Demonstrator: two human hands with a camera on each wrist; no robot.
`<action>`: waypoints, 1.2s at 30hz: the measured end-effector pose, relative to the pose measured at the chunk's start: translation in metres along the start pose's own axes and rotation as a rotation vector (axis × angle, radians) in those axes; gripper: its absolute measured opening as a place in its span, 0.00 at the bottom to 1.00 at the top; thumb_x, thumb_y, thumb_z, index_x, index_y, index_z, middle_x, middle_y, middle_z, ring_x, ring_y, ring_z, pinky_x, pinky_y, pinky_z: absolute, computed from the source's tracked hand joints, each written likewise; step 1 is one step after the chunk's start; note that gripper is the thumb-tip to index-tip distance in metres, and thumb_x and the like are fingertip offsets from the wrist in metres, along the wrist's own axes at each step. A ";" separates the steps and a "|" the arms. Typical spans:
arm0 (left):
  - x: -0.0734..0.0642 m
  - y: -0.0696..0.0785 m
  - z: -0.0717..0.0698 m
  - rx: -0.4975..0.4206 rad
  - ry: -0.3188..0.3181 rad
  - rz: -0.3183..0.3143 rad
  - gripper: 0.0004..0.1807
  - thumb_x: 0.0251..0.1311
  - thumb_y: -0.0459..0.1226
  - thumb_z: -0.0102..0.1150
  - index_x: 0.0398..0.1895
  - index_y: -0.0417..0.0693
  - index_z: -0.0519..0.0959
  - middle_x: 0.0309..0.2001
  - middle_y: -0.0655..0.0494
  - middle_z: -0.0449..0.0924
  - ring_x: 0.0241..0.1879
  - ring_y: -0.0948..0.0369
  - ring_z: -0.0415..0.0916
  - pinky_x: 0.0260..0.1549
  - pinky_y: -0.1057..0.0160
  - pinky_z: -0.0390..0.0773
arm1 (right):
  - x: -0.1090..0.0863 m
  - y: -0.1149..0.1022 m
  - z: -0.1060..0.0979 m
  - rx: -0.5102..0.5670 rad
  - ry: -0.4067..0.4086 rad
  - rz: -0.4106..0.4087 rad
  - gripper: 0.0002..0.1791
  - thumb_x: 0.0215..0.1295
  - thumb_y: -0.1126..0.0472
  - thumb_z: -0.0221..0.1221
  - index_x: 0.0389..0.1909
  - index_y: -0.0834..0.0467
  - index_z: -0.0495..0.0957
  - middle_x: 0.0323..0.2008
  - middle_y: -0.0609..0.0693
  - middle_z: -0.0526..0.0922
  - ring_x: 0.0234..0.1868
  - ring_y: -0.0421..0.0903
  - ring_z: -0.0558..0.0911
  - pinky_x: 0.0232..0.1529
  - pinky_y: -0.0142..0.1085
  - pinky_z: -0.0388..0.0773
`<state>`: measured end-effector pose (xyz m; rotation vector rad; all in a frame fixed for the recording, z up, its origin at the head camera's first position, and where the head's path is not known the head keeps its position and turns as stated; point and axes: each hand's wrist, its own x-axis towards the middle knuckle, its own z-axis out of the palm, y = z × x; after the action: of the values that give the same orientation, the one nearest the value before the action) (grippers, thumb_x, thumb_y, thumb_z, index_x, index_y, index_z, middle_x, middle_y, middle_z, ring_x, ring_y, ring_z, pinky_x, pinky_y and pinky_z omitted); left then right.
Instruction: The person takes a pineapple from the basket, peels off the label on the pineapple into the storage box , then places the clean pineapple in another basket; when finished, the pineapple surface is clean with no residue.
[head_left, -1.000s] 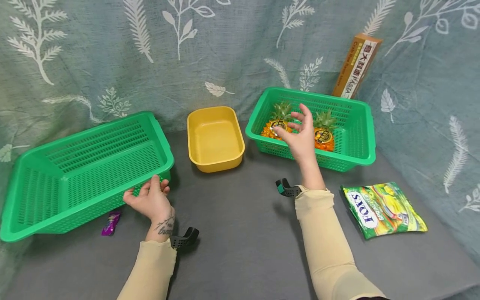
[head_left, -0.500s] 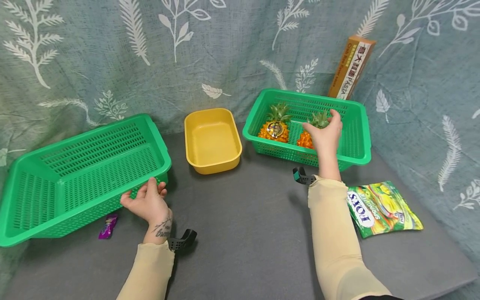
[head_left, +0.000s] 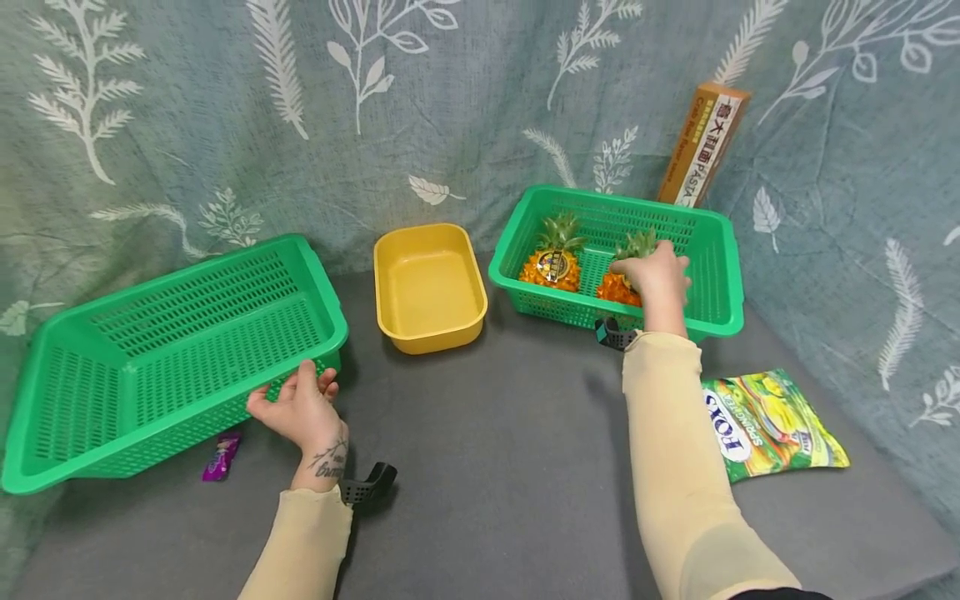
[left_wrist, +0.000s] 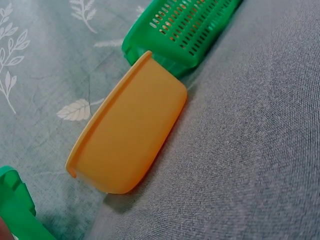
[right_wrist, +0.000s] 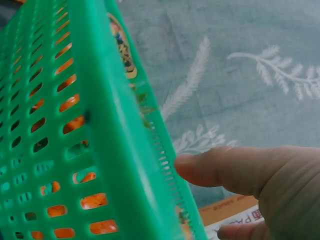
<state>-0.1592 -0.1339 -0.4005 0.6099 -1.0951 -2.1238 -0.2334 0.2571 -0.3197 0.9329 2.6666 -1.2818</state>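
Observation:
In the head view, my right hand (head_left: 657, 279) reaches into the right green basket (head_left: 551, 307), over the right-hand small orange pineapple (head_left: 617, 288), thumb and fingers apart on either side of its leaves. The hand hides part of that fruit. The thumb (right_wrist: 220, 169) is straight above the basket rim in the right wrist view. To its left lies another pineapple (head_left: 552, 265) with a round label. My left hand (head_left: 302, 412), its fingers loosely bent, is at the near right corner of the left green basket (head_left: 187, 412), fingertips right at its rim.
A yellow tub (head_left: 431, 337) stands between the baskets. A purple wrapped sweet (head_left: 222, 457) lies before the left basket. A green and yellow Fox's bag (head_left: 780, 425) lies at the right, partly behind the right sleeve. A pasta box (head_left: 703, 146) leans against the curtain.
My right hand has moved right and down, from above the gap between the two pineapples to the right-hand one. The left hand stays at the basket's corner.

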 end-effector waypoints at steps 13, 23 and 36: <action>0.001 0.001 0.000 -0.004 0.009 0.006 0.23 0.57 0.31 0.56 0.44 0.49 0.51 0.26 0.50 0.69 0.15 0.63 0.74 0.15 0.70 0.73 | 0.010 0.004 0.008 -0.130 -0.157 -0.023 0.62 0.52 0.47 0.64 0.71 0.56 0.25 0.69 0.71 0.28 0.67 0.71 0.47 0.63 0.58 0.57; 0.002 0.002 0.000 -0.006 0.006 0.007 0.23 0.58 0.31 0.56 0.45 0.48 0.51 0.30 0.46 0.69 0.15 0.64 0.75 0.14 0.71 0.72 | 0.011 0.003 0.006 -0.198 -0.171 -0.040 0.63 0.51 0.48 0.64 0.71 0.59 0.26 0.68 0.74 0.28 0.64 0.73 0.53 0.61 0.58 0.60; 0.003 0.001 -0.003 -0.027 -0.008 0.032 0.22 0.58 0.31 0.55 0.45 0.46 0.51 0.30 0.43 0.71 0.14 0.64 0.75 0.13 0.71 0.73 | 0.007 0.003 -0.004 -0.205 -0.171 -0.083 0.62 0.53 0.41 0.60 0.71 0.61 0.26 0.67 0.74 0.24 0.62 0.75 0.54 0.57 0.60 0.62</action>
<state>-0.1592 -0.1379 -0.4014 0.5678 -1.0725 -2.1118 -0.2367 0.2649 -0.3211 0.6631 2.6625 -1.0234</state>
